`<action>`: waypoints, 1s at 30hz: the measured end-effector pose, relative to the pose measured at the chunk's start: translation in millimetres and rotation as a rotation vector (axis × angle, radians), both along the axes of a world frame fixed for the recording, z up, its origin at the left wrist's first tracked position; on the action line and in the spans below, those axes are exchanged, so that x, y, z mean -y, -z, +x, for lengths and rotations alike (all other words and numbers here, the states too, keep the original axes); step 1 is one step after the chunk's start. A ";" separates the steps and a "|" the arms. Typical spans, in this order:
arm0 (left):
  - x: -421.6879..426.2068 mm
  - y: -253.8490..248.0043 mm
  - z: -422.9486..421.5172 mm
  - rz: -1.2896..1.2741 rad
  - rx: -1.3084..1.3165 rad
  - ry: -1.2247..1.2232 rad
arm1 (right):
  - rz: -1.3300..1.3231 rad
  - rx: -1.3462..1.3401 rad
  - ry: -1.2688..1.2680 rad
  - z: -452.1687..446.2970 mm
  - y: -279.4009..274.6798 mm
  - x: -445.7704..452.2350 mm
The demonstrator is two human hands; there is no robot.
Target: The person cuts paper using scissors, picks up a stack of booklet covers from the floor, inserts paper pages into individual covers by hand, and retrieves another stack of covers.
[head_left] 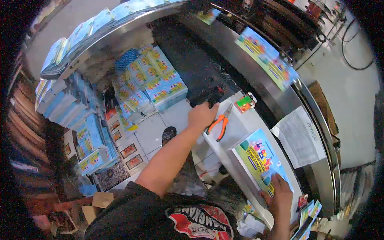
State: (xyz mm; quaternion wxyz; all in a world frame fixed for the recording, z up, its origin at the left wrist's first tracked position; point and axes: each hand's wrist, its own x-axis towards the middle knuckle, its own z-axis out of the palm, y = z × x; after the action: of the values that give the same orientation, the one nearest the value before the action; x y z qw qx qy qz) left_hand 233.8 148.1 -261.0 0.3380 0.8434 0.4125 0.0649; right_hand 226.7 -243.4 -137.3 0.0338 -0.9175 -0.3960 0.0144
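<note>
The person's black shirt (132, 208), with a red and white print, fills the near edge. The right hand (281, 195) lies palm down on the lower end of a blue and yellow stack of booklets (252, 154), its fingers loosely extended and side by side, thumb out toward the stack's near edge. That stack rests on a narrow white table (240, 125), close to the person's body.

Farther along the same table, orange-handled pliers (225, 122) lie with their handles apart. Just beside them, the left hand (203, 115) reaches to the table's end, next to a dark object (214, 95); the view is poor there, so I cannot tell whether the fingers grip it or merely rest against it. A small green and red box (243, 105) sits near the pliers.

Across from the table, a sheet of paper with handwriting (302, 138) leans on a curved metal rail, where printed covers (266, 58) also lie. Beyond the left arm, piled booklets (166, 90) stand on the tiled floor.
</note>
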 end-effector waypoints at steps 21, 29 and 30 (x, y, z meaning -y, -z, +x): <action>0.2 -3.1 4.8 0.046 -0.039 0.001 | 0.076 0.772 0.073 282.8 -49.0 27.5; -3.5 4.4 5.6 0.053 -0.043 -0.002 | 0.014 -0.016 0.273 116.2 -24.6 -4.9; -3.7 10.5 6.2 0.095 -0.040 -0.010 | 0.003 -0.062 0.204 85.5 -27.1 -2.6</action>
State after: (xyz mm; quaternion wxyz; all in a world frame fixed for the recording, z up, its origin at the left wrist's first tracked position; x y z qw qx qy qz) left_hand 240.0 151.8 -271.5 0.2890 0.8575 0.4200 0.0689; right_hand 312.2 -240.8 -110.2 0.0485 -0.9521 -0.2995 0.0387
